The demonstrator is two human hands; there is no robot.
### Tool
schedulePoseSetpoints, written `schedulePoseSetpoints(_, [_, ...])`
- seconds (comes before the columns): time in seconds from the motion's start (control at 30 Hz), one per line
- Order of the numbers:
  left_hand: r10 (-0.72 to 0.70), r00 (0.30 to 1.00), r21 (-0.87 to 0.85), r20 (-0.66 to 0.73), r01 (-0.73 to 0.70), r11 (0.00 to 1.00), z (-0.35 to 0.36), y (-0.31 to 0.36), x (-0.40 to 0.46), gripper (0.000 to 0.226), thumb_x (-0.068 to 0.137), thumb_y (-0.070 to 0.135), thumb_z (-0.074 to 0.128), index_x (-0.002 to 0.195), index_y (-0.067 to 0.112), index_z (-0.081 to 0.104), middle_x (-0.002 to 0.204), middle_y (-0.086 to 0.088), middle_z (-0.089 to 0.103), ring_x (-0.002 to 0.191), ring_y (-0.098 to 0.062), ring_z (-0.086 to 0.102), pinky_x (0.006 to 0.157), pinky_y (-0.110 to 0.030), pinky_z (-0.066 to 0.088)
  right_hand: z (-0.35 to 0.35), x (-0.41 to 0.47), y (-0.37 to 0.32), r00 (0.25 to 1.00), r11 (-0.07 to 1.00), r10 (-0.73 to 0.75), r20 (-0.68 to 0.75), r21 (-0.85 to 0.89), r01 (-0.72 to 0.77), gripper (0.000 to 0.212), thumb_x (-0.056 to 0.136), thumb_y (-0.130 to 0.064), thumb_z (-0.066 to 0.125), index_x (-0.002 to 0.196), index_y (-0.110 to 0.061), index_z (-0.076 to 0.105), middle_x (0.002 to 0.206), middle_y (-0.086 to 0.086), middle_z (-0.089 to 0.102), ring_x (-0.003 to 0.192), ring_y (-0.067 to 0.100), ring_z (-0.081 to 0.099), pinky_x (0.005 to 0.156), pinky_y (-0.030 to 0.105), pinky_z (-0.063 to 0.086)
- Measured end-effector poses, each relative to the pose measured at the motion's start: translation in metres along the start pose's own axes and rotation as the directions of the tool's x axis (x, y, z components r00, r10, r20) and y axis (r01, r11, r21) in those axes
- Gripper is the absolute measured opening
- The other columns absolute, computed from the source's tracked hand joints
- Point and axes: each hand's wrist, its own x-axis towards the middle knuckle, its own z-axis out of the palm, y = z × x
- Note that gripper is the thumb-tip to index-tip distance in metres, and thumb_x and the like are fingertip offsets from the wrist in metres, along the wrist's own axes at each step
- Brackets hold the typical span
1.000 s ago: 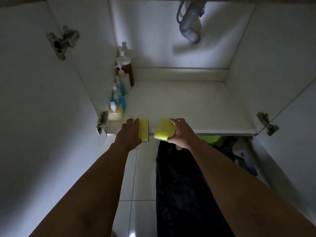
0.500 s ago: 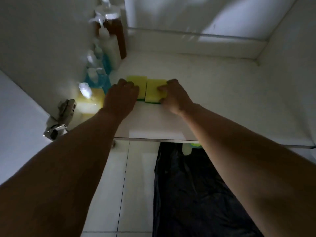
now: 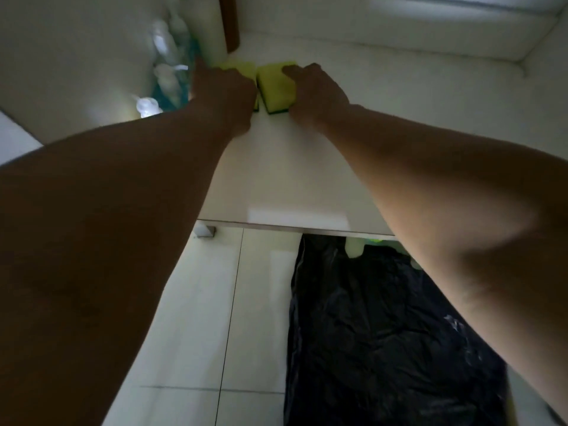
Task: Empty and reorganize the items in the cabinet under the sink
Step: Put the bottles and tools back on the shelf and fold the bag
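Observation:
Two yellow sponges with dark green undersides lie side by side on the white cabinet floor (image 3: 285, 179), deep inside. My left hand (image 3: 224, 90) rests over the left sponge (image 3: 241, 68), covering most of it. My right hand (image 3: 316, 90) grips the right sponge (image 3: 275, 87) along its right side, with a finger on its top. The two sponges almost touch each other.
A row of pump and spray bottles (image 3: 166, 75) stands along the left cabinet wall, with a brown bottle (image 3: 230, 23) at the back. A black plastic bag (image 3: 384, 333) lies on the tiled floor (image 3: 209, 302) in front of the cabinet.
Both hands pushed the sponges from the cabinet's front edge further in toward the back left, beside the bottles. The camera leaned in closer.

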Motion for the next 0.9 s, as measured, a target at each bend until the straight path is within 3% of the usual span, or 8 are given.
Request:
schedulePoseSetpoints(0.07, [-0.02,0.997,-0.005,-0.07,0.019,1.0,-0.004,0.002,-0.009,0.008,0.087,0.015,0.059,0.09,0.008,0.06,0.107,-0.02,0.062,0.11,-0.041,0.057,0.104,-0.053,0.035,-0.01,-0.021,0.008,0.997,0.999,0.04,-0.068,0.011,-0.039,0.072,0.091,-0.017,0.058,0.155,-0.028,0.028,0.148,0.013,0.036,0.134,0.032,0.044,0.107,0.042,0.044])
schedulePoseSetpoints(0.17, [-0.022,0.997,0.008,-0.072,0.022,1.0,-0.021,0.016,-0.03,0.03,0.089,0.024,0.057,0.114,0.009,0.063,0.115,-0.017,0.061,0.113,-0.039,0.055,0.099,-0.049,0.039,-0.034,-0.068,0.027,0.988,0.996,0.088,-0.125,0.037,-0.084,0.066,0.09,-0.021,0.057,0.151,-0.028,0.035,0.145,0.013,0.04,0.131,0.033,0.048,0.106,0.041,0.046])
schedulePoseSetpoints(0.43, [0.031,0.999,-0.267,-0.042,-0.042,0.963,-0.145,0.089,-0.148,0.035,0.087,0.03,0.058,0.116,0.012,0.064,0.117,-0.012,0.063,0.11,-0.034,0.059,0.082,-0.038,0.042,-0.13,-0.275,0.08,0.952,0.951,0.3,-0.057,0.095,-0.294,0.049,0.093,-0.027,0.061,0.141,-0.024,0.05,0.144,0.009,0.047,0.132,0.027,0.048,0.104,0.033,0.04])
schedulePoseSetpoints(0.6, [0.087,0.993,-0.369,-0.073,-0.108,0.923,-0.2,0.132,-0.22,0.039,0.086,0.031,0.059,0.122,0.015,0.063,0.121,-0.009,0.062,0.114,-0.032,0.059,0.086,-0.038,0.047,-0.174,-0.388,0.107,0.918,0.907,0.395,-0.042,0.177,-0.383,0.044,0.093,-0.027,0.061,0.136,-0.019,0.055,0.144,0.008,0.05,0.132,0.025,0.048,0.104,0.031,0.04])
schedulePoseSetpoints(0.7, [0.127,0.989,-0.389,-0.078,-0.147,0.91,-0.22,0.15,-0.253,0.043,0.088,0.035,0.057,0.126,0.016,0.061,0.125,-0.009,0.06,0.116,-0.031,0.057,0.089,-0.04,0.048,-0.185,-0.434,0.12,0.895,0.879,0.441,-0.064,0.232,-0.417,0.04,0.091,-0.027,0.064,0.13,-0.016,0.059,0.126,0.009,0.058,0.123,0.028,0.054,0.093,0.028,0.042])
schedulePoseSetpoints(0.8, [0.145,0.987,-0.388,-0.067,-0.16,0.908,-0.235,0.164,-0.282,0.045,0.089,0.036,0.056,0.129,0.017,0.06,0.127,-0.008,0.059,0.118,-0.03,0.057,0.089,-0.04,0.047,-0.188,-0.472,0.129,0.874,0.849,0.478,-0.085,0.3,-0.435,0.035,0.087,-0.026,0.069,0.12,-0.014,0.065,0.123,0.01,0.063,0.113,0.026,0.06,0.09,0.028,0.046])
schedulePoseSetpoints(0.9, [0.14,0.989,-0.381,-0.05,-0.149,0.913,-0.243,0.176,-0.304,0.045,0.089,0.037,0.057,0.13,0.019,0.059,0.128,-0.008,0.058,0.118,-0.03,0.057,0.089,-0.039,0.046,-0.181,-0.503,0.142,0.855,0.829,0.511,-0.088,0.313,-0.463,0.014,0.084,-0.019,0.065,0.098,-0.016,0.064,0.109,0.006,0.064,0.098,0.021,0.058,0.077,0.025,0.041])
